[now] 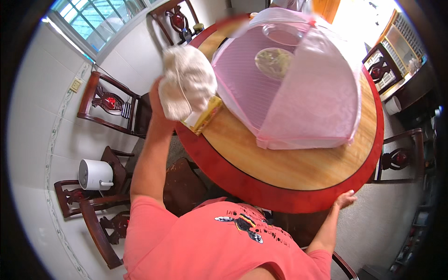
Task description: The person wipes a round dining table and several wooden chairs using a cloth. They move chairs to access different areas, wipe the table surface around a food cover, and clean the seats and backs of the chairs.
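The left hand (161, 100) was raised at the table's left edge, fingers closed around a crumpled off-white cloth (186, 81) held above a yellow packet (205, 115). The right hand (344, 199) rested on the near red rim of the round wooden table (298, 165), fingers together. A pink mesh food cover (298, 79) domed over dishes of food (274, 62).

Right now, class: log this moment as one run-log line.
left hand: holds cloth | right hand: on table rim | pink mesh food cover: on table

One round table (298, 177), one pink mesh cover (303, 93), one cloth (186, 81), five chairs (109, 105)
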The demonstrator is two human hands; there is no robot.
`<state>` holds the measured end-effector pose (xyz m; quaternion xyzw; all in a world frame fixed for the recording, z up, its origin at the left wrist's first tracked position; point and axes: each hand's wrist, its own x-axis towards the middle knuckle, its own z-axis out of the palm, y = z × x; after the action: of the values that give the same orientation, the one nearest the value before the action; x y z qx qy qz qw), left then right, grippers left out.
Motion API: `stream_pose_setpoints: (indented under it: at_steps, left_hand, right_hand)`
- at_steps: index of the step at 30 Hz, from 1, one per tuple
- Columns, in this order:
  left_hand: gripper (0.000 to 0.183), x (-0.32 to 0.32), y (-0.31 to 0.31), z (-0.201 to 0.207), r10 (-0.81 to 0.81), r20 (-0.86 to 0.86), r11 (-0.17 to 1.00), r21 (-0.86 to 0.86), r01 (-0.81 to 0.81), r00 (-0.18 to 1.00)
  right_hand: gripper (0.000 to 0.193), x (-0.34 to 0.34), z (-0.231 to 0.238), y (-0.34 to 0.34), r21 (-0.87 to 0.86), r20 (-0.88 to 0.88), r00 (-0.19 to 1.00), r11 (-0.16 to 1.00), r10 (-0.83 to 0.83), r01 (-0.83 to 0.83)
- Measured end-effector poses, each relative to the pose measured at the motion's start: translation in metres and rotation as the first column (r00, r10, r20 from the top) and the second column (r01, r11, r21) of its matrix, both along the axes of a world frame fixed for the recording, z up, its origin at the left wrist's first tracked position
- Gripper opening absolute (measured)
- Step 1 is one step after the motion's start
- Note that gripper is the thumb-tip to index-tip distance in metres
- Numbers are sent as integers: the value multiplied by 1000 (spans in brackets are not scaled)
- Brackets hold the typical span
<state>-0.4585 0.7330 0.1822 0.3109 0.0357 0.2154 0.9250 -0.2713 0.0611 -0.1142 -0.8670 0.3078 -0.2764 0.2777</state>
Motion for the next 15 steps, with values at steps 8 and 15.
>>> stream_pose_setpoints:
  at_steps: [8,15]
  left_hand:
    - [34,57,158,-58,593,-52,476,827,-298,804]
    - [55,84,196,-197,558,-372,-334,718,611,742]
  right_hand:
    - [36,-64,107,143,-200,314,931,972,187,-128]
    - [26,-96,111,369,-35,143,550,559,823,-828]
